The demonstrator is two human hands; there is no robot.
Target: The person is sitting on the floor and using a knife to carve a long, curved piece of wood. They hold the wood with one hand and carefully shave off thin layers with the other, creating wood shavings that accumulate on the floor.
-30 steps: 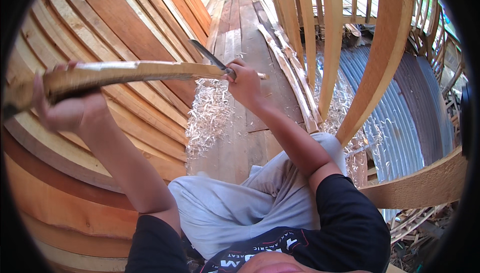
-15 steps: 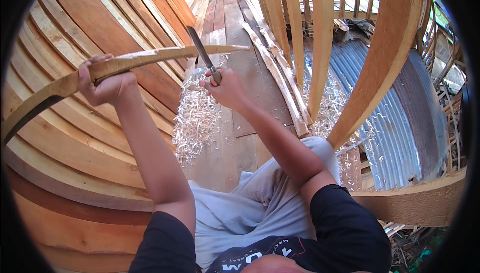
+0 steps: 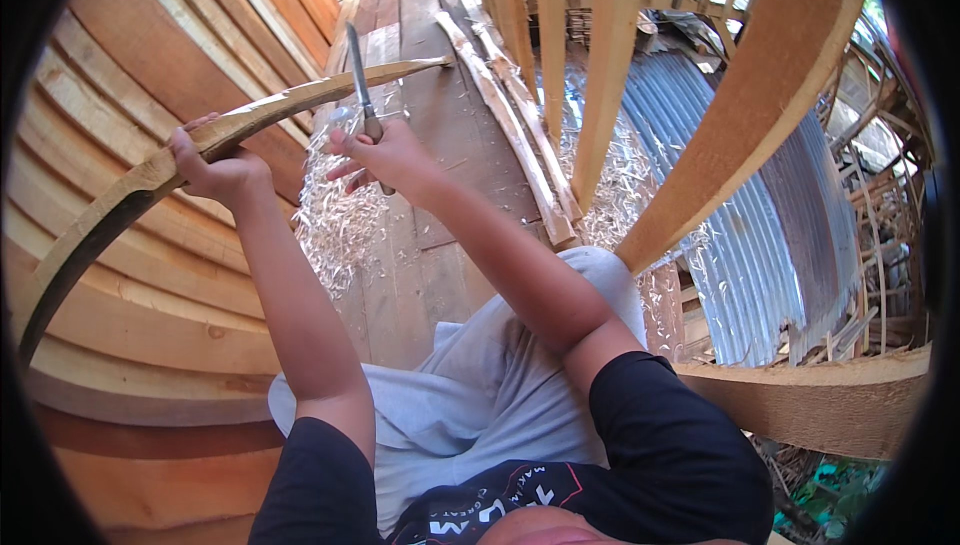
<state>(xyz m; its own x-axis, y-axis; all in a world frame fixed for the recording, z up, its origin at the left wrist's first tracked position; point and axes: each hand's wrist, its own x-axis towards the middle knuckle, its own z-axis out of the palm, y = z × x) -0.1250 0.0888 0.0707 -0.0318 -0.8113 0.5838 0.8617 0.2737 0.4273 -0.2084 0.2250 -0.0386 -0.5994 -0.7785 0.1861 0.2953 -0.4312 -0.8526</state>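
Hands: left hand (image 3: 215,170) clamped round curved wooden strip (image 3: 270,110); right hand (image 3: 385,150) gripping knife (image 3: 360,80), blade against strip.
Below: wood shavings (image 3: 340,215) on plank floor (image 3: 430,255).
Surroundings: hull planking (image 3: 130,275) left; upright ribs (image 3: 610,55), corrugated metal sheet (image 3: 760,245) right.

Single head-worn fisheye view, steeply downward, close over the hands (image 3: 300,160).

Pale wood shavings (image 3: 340,215) heaped on the plank floor (image 3: 420,275), curved hull planking (image 3: 130,285) left, upright ribs (image 3: 610,75) ahead, corrugated metal sheet (image 3: 760,245) lying right
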